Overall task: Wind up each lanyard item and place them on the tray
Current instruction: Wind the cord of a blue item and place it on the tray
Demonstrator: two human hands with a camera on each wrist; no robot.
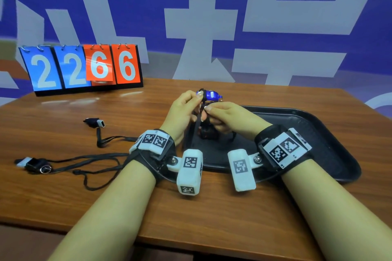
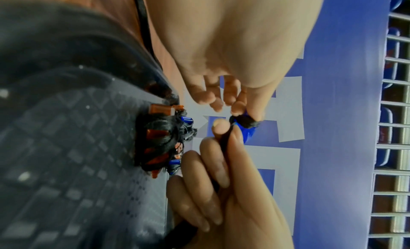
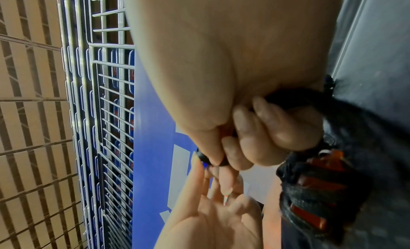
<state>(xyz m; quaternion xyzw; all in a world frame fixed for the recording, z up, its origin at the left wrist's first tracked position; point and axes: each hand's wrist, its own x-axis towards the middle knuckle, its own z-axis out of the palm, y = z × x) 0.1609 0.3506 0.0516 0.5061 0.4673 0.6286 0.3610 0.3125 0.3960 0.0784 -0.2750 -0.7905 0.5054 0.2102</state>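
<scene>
Black unwound lanyards [image 1: 89, 161] on table [image 1: 212, 207], left of hands.

**Left side strewn, tray's right half open**

Two unwound lanyards [image 1: 70, 161] trail cords across the table [image 1: 212, 218] left of the hands. Wound items [image 1: 206, 132] sit at the tray's [image 1: 331, 133] left end. The scoreboard [image 1: 84, 68] stands along the far-left edge.
</scene>
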